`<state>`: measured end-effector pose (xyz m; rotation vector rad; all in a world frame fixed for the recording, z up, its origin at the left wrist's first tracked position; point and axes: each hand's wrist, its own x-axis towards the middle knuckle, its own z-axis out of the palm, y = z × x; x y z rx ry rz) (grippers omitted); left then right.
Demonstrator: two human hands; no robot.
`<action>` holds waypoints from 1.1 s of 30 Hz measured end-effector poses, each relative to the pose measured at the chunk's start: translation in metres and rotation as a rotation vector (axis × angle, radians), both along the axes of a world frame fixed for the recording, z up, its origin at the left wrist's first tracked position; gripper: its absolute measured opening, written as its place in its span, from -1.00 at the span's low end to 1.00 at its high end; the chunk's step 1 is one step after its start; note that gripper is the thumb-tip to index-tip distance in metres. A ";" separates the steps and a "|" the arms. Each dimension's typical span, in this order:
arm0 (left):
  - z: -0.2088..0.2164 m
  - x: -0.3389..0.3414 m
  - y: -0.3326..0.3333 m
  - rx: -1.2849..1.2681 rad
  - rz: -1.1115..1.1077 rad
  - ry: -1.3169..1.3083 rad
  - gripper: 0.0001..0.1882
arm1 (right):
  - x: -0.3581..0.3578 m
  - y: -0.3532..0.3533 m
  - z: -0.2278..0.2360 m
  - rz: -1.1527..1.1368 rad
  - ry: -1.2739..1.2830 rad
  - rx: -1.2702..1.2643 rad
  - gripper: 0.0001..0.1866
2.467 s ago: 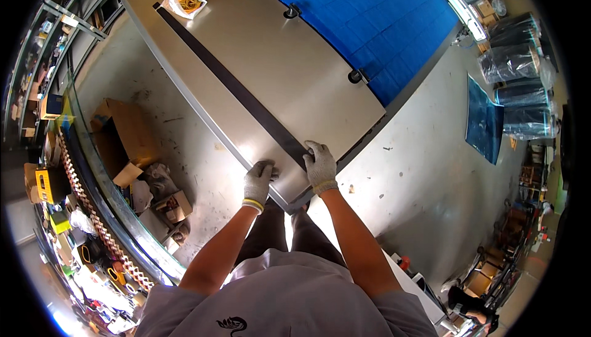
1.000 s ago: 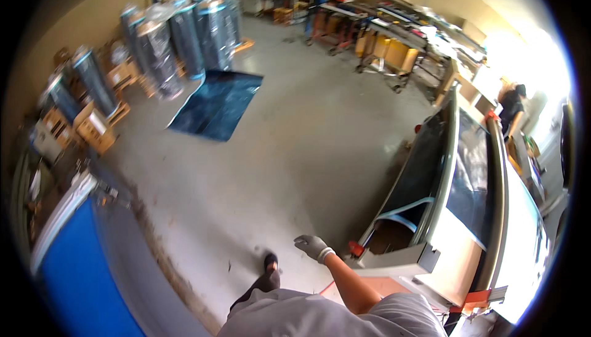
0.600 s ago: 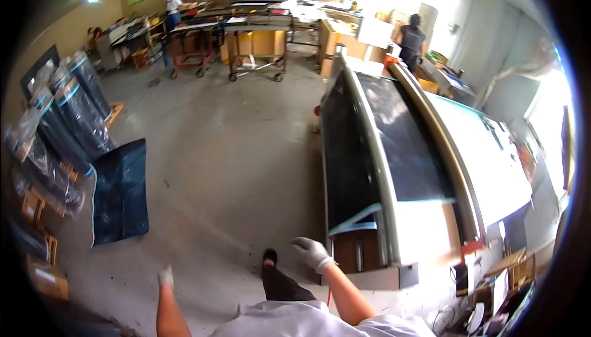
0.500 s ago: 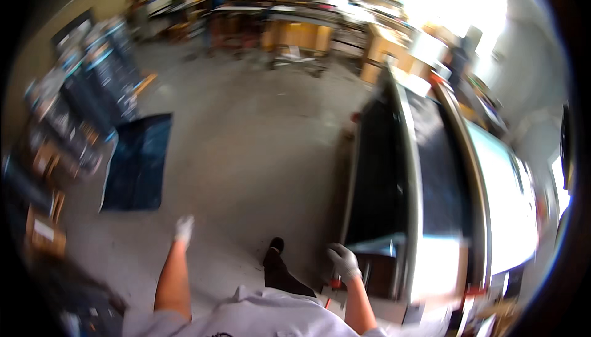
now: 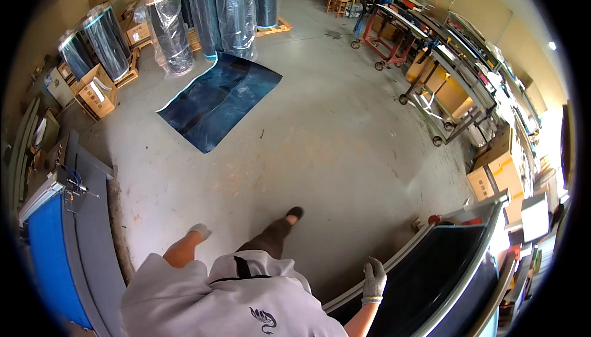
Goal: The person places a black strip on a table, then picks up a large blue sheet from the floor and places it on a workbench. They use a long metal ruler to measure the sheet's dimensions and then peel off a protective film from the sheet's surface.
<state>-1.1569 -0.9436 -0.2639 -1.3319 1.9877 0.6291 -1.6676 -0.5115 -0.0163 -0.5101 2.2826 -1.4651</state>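
Head camera: I see my wearer's right hand (image 5: 373, 280) in a grey glove, fingers loosely bent, holding nothing. The long metal frame (image 5: 405, 249) is the nearest thing to it, its rail passing just beside the glove; from this angle I can't tell whether the two touch. Within that frame, a dark panel (image 5: 438, 263) lies to the hand's right. The left hand (image 5: 200, 232) hangs over the floor (image 5: 332, 164), too small for me to tell how its fingers stand. A dark blue sheet (image 5: 221, 97) lies on the floor ahead of that hand, well apart, near some wrapped rolls (image 5: 236, 20). The blue-topped table (image 5: 46, 238) is off to its left.
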 end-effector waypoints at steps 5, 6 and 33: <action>-0.003 -0.057 0.018 0.115 0.168 -0.149 -0.47 | -0.095 -0.045 0.010 -0.008 -0.124 0.039 -0.71; -0.007 -0.078 0.014 0.144 0.190 -0.146 -0.49 | -0.116 -0.053 0.009 0.012 -0.147 0.047 -0.71; -0.002 -0.366 0.037 -0.186 1.516 0.002 -0.36 | -0.487 -0.455 0.007 0.824 0.090 0.249 -0.65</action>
